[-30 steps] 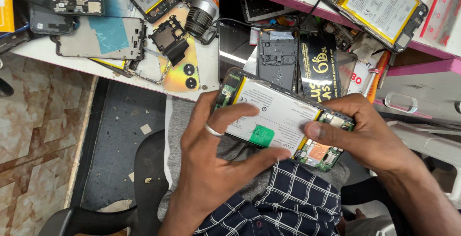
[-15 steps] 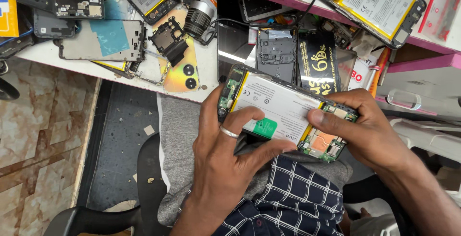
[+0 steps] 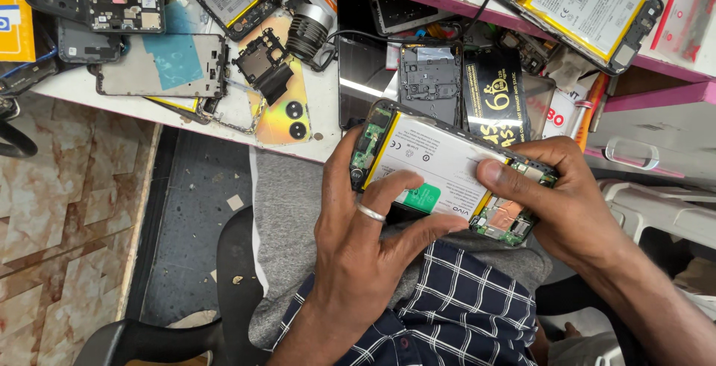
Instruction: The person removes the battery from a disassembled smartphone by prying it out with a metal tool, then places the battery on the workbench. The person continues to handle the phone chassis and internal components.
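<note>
Head view: we grip the opened phone (image 3: 447,172) with both hands, our left hand (image 3: 365,239) clasping its near edge, our right hand (image 3: 567,202) pinching its right end. It sits above our lap, long axis running left to right, white battery (image 3: 436,161) facing up, just below the cluttered workbench (image 3: 313,124).

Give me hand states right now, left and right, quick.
Left hand: closed on the opened phone, fingers pressed on its white battery.
Right hand: closed on the same phone's other end, thumb on top.
</note>
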